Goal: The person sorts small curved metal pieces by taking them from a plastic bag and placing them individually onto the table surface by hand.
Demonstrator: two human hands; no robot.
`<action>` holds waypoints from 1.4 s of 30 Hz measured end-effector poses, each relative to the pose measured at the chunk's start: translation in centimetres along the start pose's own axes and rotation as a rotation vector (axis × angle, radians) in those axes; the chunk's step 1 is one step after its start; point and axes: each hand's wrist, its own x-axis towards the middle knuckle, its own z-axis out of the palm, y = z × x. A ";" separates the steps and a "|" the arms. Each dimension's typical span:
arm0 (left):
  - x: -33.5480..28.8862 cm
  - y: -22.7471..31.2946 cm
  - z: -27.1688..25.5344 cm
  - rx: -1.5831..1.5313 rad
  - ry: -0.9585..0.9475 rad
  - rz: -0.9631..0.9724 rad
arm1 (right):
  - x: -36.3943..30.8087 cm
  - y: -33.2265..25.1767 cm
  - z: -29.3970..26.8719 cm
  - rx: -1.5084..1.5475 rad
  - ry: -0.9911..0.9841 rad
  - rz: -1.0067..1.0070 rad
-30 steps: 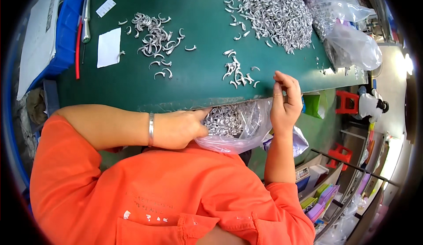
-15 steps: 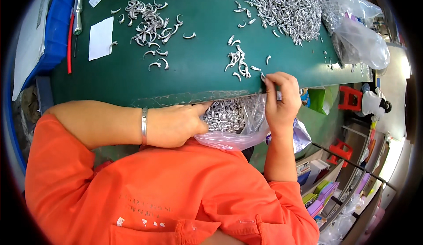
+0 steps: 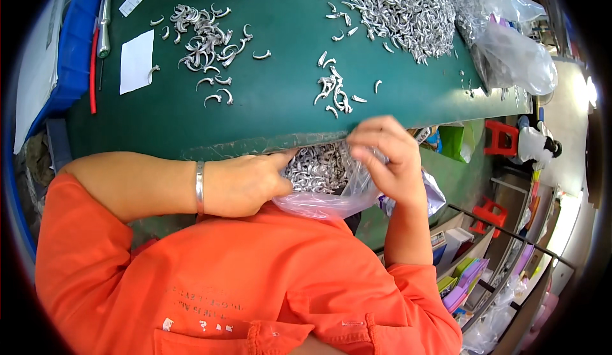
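A clear plastic bag (image 3: 319,206), filled with small curved silver metal pieces (image 3: 317,170), hangs open below the front edge of the green table. My left hand (image 3: 245,183), with a silver bangle at the wrist, grips the bag's left rim against that edge. Over the bag's right side is my right hand (image 3: 389,157), slightly blurred, its thumb apart from the bent fingers and no piece visible between them. Just beyond the edge lies a small cluster of the same metal pieces (image 3: 335,90).
A big heap of metal pieces (image 3: 401,10) covers the table's far right, beside plastic bags (image 3: 516,55). Farther left are a looser pile (image 3: 204,39), a white paper (image 3: 136,63) and a blue bin (image 3: 80,55). Red stools (image 3: 500,138) and a shelf stand to the right.
My right hand has come down and left from the table edge to over the bag, and the metal piece it pinched is no longer visible in its fingers. My left hand keeps hold of the bag.
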 end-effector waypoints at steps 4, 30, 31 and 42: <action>0.0 0.3 -0.5 0.020 -0.007 -0.011 | 2.2 1.3 1.0 -0.369 0.419 -0.025; 0.1 0.4 -0.5 0.020 -0.041 0.001 | 2.4 -0.4 1.9 -0.168 0.224 -0.017; 0.0 0.3 -0.4 0.024 -0.035 -0.004 | 2.8 -0.1 2.1 -0.274 0.163 -0.101; 0.2 0.4 -0.6 -0.020 -0.081 -0.024 | 5.0 0.7 1.3 -0.388 0.264 -0.207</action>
